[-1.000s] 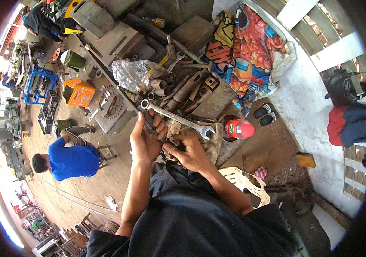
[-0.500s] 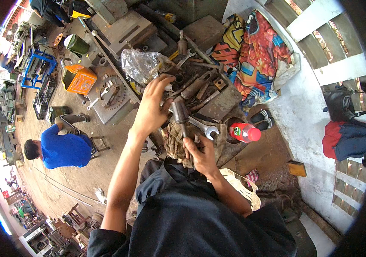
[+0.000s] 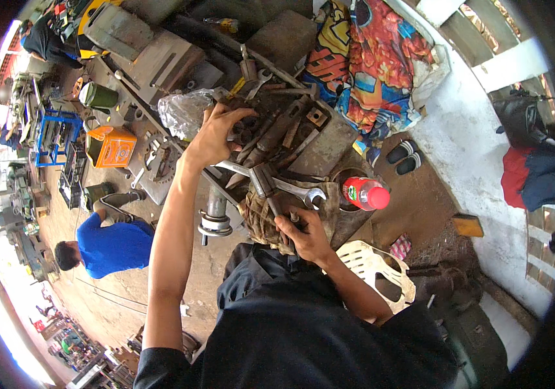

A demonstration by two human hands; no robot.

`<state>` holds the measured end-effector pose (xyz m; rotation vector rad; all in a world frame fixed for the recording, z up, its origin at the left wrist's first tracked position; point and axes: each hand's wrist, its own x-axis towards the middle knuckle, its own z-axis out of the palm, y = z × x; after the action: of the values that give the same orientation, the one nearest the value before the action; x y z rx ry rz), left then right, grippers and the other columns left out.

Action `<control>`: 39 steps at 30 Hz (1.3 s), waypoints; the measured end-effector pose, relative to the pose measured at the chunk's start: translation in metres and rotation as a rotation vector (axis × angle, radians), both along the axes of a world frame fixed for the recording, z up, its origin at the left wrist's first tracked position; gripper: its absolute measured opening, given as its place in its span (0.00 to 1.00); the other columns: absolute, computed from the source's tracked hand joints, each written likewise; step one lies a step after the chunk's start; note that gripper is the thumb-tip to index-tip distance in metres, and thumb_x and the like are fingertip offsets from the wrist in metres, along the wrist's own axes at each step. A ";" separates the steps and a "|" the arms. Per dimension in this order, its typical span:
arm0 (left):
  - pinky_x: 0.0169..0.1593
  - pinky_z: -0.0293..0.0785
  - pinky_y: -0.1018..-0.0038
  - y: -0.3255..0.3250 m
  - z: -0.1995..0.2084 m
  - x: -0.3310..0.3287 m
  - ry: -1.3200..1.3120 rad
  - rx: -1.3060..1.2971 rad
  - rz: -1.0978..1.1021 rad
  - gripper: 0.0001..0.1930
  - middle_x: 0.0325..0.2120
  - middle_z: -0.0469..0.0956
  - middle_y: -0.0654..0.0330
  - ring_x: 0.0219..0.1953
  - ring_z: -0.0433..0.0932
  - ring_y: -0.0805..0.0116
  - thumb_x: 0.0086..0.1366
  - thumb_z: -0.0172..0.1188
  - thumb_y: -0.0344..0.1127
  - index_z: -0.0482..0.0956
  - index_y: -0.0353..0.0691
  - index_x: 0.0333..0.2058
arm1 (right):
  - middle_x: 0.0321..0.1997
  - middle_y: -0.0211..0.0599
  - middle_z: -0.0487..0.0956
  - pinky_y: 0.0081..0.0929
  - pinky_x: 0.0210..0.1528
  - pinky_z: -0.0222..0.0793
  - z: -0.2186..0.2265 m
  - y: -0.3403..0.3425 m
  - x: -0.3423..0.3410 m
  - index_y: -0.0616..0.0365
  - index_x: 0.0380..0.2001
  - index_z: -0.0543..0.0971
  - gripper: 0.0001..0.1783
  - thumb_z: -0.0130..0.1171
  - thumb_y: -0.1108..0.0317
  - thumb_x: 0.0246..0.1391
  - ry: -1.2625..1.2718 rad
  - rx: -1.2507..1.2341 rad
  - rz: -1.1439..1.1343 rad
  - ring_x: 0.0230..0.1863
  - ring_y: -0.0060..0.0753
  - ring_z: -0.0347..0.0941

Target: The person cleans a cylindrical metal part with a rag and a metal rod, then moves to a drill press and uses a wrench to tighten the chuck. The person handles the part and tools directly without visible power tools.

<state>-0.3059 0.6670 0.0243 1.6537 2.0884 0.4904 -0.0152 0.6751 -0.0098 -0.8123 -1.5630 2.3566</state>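
My right hand [image 3: 306, 235] grips the shaft of a metal tool with a thick cylindrical head [image 3: 264, 180], its head pointing up and away from me. Beneath it a large open-end wrench [image 3: 300, 189] lies across a stained camouflage-like rag [image 3: 258, 212]. Over the pile of tools reaches my left hand [image 3: 212, 135], its fingers apart and curved, with nothing seen in them. Below those fingers is a tray of dark greasy metal parts, among them a thick steel cylinder [image 3: 272, 144]. Crumpled clear plastic [image 3: 183, 115] lies just left of this hand.
A red bottle [image 3: 363, 193] stands right of the rag. A handwheel [image 3: 215, 223] juts out below my left forearm. On the left, a person in blue [image 3: 114, 243] sits low near an orange container [image 3: 111, 146]. A cream plastic chair [image 3: 374, 272] is by my right elbow.
My left hand has come away from the cylindrical head and its fingers have spread over the tool pile. The right hand keeps hold of the tool. The whole view has shifted a little.
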 end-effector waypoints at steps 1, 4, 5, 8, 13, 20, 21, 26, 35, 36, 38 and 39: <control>0.65 0.58 0.59 0.000 0.000 0.002 0.001 -0.010 0.012 0.40 0.53 0.78 0.56 0.57 0.67 0.52 0.39 0.72 0.19 0.75 0.45 0.56 | 0.20 0.31 0.74 0.25 0.24 0.62 -0.004 0.000 -0.001 0.62 0.29 0.78 0.15 0.60 0.60 0.63 -0.019 0.048 -0.003 0.20 0.21 0.69; 0.65 0.63 0.63 -0.003 0.001 0.004 -0.055 -0.048 0.110 0.40 0.54 0.75 0.53 0.60 0.67 0.50 0.39 0.70 0.16 0.76 0.45 0.56 | 0.20 0.39 0.76 0.30 0.26 0.64 -0.015 0.001 -0.002 0.64 0.32 0.79 0.14 0.61 0.61 0.61 0.017 0.163 0.003 0.21 0.30 0.72; 0.64 0.64 0.63 -0.005 0.001 0.004 -0.063 -0.005 0.088 0.40 0.54 0.75 0.52 0.60 0.68 0.50 0.39 0.70 0.15 0.76 0.45 0.55 | 0.20 0.40 0.76 0.31 0.26 0.64 -0.018 0.002 -0.003 0.64 0.33 0.79 0.15 0.61 0.60 0.61 0.048 0.188 0.016 0.21 0.31 0.72; 0.63 0.66 0.64 -0.006 -0.001 0.003 -0.065 0.090 0.028 0.38 0.53 0.76 0.51 0.59 0.72 0.50 0.38 0.68 0.13 0.78 0.44 0.54 | 0.19 0.40 0.75 0.33 0.27 0.64 -0.022 0.004 -0.004 0.65 0.33 0.79 0.16 0.60 0.59 0.61 0.069 0.194 0.010 0.21 0.33 0.71; 0.62 0.66 0.66 -0.002 -0.005 0.002 -0.112 0.023 0.051 0.37 0.51 0.77 0.52 0.58 0.73 0.53 0.39 0.65 0.11 0.77 0.40 0.53 | 0.18 0.34 0.77 0.25 0.20 0.62 -0.022 0.008 -0.007 0.64 0.28 0.79 0.15 0.62 0.61 0.61 0.179 0.244 -0.084 0.16 0.23 0.70; 0.63 0.63 0.64 0.005 0.003 -0.003 -0.156 -0.027 0.005 0.35 0.52 0.78 0.52 0.57 0.73 0.52 0.42 0.67 0.14 0.77 0.40 0.53 | 0.23 0.49 0.77 0.36 0.30 0.66 -0.023 0.014 -0.006 0.64 0.32 0.81 0.18 0.61 0.57 0.59 0.072 0.239 0.073 0.22 0.41 0.72; 0.63 0.63 0.64 0.006 0.004 -0.003 -0.175 -0.064 0.031 0.35 0.52 0.78 0.52 0.57 0.73 0.52 0.42 0.67 0.14 0.77 0.40 0.53 | 0.22 0.49 0.77 0.36 0.30 0.66 -0.023 0.015 -0.005 0.64 0.32 0.81 0.18 0.61 0.57 0.59 0.073 0.202 0.070 0.22 0.41 0.72; 0.64 0.65 0.66 0.008 0.005 -0.003 -0.155 -0.095 0.042 0.38 0.54 0.77 0.55 0.59 0.72 0.57 0.39 0.67 0.14 0.76 0.41 0.55 | 0.22 0.47 0.77 0.36 0.29 0.66 -0.020 0.015 -0.004 0.63 0.34 0.82 0.18 0.60 0.56 0.60 0.110 0.116 0.064 0.21 0.39 0.72; 0.67 0.56 0.56 -0.005 -0.004 0.020 0.107 0.069 0.030 0.39 0.59 0.73 0.54 0.63 0.65 0.50 0.40 0.62 0.13 0.75 0.43 0.56 | 0.16 0.31 0.75 0.24 0.22 0.65 -0.023 0.012 -0.008 0.64 0.27 0.79 0.17 0.60 0.60 0.63 0.168 0.332 -0.035 0.16 0.21 0.70; 0.67 0.56 0.56 -0.006 -0.006 0.023 0.100 0.108 0.032 0.39 0.59 0.73 0.54 0.62 0.66 0.50 0.40 0.61 0.13 0.75 0.43 0.56 | 0.16 0.31 0.75 0.24 0.22 0.65 -0.024 0.012 -0.008 0.65 0.27 0.79 0.17 0.61 0.60 0.62 0.232 0.368 -0.033 0.17 0.21 0.70; 0.66 0.59 0.59 -0.009 -0.010 0.029 0.077 0.130 0.057 0.37 0.60 0.72 0.54 0.59 0.68 0.49 0.40 0.59 0.13 0.76 0.42 0.55 | 0.17 0.31 0.76 0.24 0.22 0.66 -0.025 0.013 -0.008 0.65 0.26 0.79 0.17 0.61 0.60 0.62 0.171 0.294 0.002 0.17 0.20 0.70; 0.65 0.60 0.60 -0.010 -0.011 0.029 0.068 0.150 0.067 0.37 0.60 0.72 0.54 0.59 0.68 0.49 0.41 0.58 0.13 0.76 0.42 0.55 | 0.17 0.31 0.76 0.24 0.22 0.66 -0.025 0.013 -0.008 0.66 0.26 0.79 0.18 0.61 0.60 0.62 0.143 0.263 0.016 0.17 0.20 0.70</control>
<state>-0.2766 0.6574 0.0136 1.7088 2.2097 0.6346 -0.0229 0.6878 -0.0345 -0.5625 -1.7719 2.1054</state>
